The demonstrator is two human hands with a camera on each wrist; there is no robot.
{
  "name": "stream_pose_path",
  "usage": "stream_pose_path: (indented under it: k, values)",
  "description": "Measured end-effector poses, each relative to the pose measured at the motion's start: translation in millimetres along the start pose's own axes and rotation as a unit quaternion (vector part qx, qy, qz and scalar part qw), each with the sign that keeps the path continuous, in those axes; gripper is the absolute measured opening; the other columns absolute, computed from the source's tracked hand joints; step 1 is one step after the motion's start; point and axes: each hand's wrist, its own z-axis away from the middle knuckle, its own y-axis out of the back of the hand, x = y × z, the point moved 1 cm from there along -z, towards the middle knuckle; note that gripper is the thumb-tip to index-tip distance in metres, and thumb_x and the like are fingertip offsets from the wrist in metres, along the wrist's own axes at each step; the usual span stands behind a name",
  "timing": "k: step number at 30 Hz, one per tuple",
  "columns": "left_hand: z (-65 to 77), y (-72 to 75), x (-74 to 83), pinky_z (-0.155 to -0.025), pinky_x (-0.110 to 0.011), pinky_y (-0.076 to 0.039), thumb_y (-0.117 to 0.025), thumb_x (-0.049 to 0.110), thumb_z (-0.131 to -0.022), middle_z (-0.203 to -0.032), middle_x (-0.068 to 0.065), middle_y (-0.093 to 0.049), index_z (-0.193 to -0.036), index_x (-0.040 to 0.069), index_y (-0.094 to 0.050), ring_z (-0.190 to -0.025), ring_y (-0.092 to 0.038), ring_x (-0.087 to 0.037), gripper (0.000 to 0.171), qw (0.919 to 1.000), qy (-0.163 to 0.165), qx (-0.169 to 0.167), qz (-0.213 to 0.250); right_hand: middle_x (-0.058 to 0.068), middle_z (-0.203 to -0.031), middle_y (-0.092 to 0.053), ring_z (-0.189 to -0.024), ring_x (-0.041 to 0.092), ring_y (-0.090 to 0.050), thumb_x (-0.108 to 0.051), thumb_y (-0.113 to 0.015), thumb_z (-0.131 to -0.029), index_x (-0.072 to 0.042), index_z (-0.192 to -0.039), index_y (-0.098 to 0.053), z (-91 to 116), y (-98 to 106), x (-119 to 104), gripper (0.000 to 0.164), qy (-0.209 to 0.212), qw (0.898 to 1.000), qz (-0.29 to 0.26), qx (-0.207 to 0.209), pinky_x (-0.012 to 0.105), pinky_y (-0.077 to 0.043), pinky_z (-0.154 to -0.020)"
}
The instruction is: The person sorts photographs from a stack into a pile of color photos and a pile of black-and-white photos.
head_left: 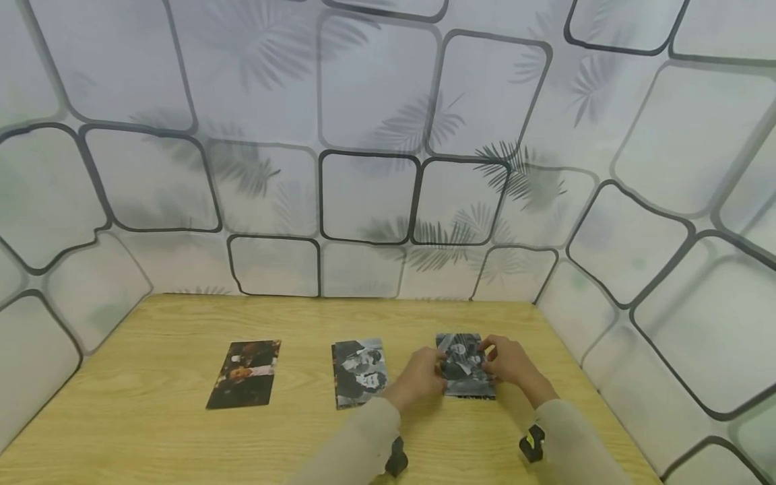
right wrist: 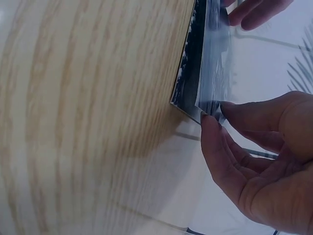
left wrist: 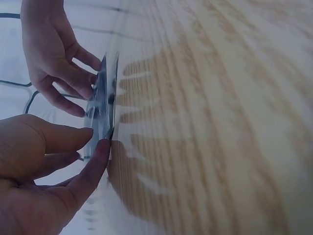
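Note:
On the right of the table, a black-and-white photo (head_left: 463, 367) lies over another photo (right wrist: 182, 93), whose dark edge shows beneath it. My right hand (head_left: 509, 360) pinches the upper photo at its right edge between thumb and fingers. In the right wrist view a narrow gap separates that edge from the photo below. From the left side, my left hand (head_left: 422, 374) holds the same photo by its edge, one fingertip (left wrist: 103, 144) low at the tabletop and the thumb over the top side.
Another black-and-white photo pile (head_left: 360, 374) lies left of my left hand. Farther left is a colour photo (head_left: 245, 374) with a dark background. The wooden table (head_left: 151, 431) meets patterned fabric walls (head_left: 364, 202) at the back and sides.

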Motion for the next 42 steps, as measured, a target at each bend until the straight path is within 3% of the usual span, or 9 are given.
stream_pose_path:
  k: [6,14,23,27,34,39,42]
  values:
    - [-0.5,-1.4,-0.8,-0.086,-0.035,-0.064,-0.073,-0.011,-0.08,-0.123,-0.027,-0.069,-0.127,-0.011,-0.064,-0.104,-0.073,-0.033,0.048,0.9999,0.009,0.004,-0.006,0.019,-0.095,-0.066,-0.067,0.019,-0.065,0.004,-0.071,-0.088,0.005,-0.118,-0.064,0,-3,2,0.031,-0.004,1.0,0.006,-0.001,0.033,-0.06,-0.058]
    - [1.3,-0.5,-3.3,-0.094,-0.041,-0.062,-0.076,-0.005,-0.082,-0.129,-0.027,-0.066,-0.128,-0.01,-0.063,-0.111,-0.071,-0.038,0.048,0.9999,0.011,-0.005,0.0,0.017,-0.095,-0.07,-0.067,0.017,-0.066,-0.003,-0.074,-0.088,0.002,-0.114,-0.067,-3,-9,8,0.028,0.007,0.999,0.037,0.01,0.035,-0.058,-0.061]
    - [4.2,2.7,-4.3,-0.093,-0.039,-0.062,-0.079,0.001,-0.084,-0.135,-0.023,-0.063,-0.132,-0.003,-0.064,-0.112,-0.07,-0.036,0.05,0.9997,0.02,-0.01,-0.014,0.021,-0.102,-0.073,-0.085,0.029,-0.071,-0.01,-0.069,-0.091,0.001,-0.113,-0.068,-5,-10,10,0.025,0.011,0.998,0.058,0.015,0.045,-0.061,-0.073]
    - [9.9,10.0,-6.3,-0.093,-0.04,-0.062,-0.077,0.002,-0.088,-0.141,-0.022,-0.06,-0.136,0.0,-0.062,-0.116,-0.069,-0.036,0.051,0.9997,0.017,-0.015,-0.013,0.022,-0.101,-0.073,-0.088,0.032,-0.071,-0.01,-0.067,-0.091,0.003,-0.111,-0.068,-5,-9,8,0.023,0.018,0.997,0.068,0.035,0.046,-0.06,-0.072]
    - [23.1,32.6,-10.3,-0.091,-0.045,-0.062,-0.073,0.003,-0.092,-0.141,-0.024,-0.056,-0.141,0.001,-0.057,-0.122,-0.064,-0.041,0.052,0.9996,0.024,-0.011,0.006,0.019,-0.094,-0.073,-0.079,0.028,-0.069,-0.006,-0.066,-0.089,0.003,-0.105,-0.07,-12,-14,-10,0.02,0.056,0.992,0.077,0.082,0.041,-0.058,-0.064]
    - [34.6,54.2,-12.4,-0.092,-0.05,-0.061,-0.072,0.002,-0.092,-0.139,-0.027,-0.057,-0.139,-0.001,-0.058,-0.121,-0.063,-0.044,0.05,0.9997,0.022,-0.001,-0.005,0.017,-0.099,-0.073,-0.083,0.026,-0.067,-0.008,-0.064,-0.09,-0.001,-0.108,-0.071,-19,-25,-33,0.02,0.055,0.996,0.047,0.06,0.04,-0.057,-0.067]
    - [42.3,68.3,-18.1,-0.092,-0.053,-0.06,-0.07,0.002,-0.092,-0.138,-0.028,-0.058,-0.138,-0.003,-0.058,-0.119,-0.062,-0.044,0.048,0.9995,0.029,0.007,-0.011,0.016,-0.1,-0.071,-0.079,0.023,-0.067,-0.007,-0.064,-0.092,0.0,-0.111,-0.07,-21,-34,-48,0.021,0.048,0.998,-0.003,0.032,0.038,-0.058,-0.064]
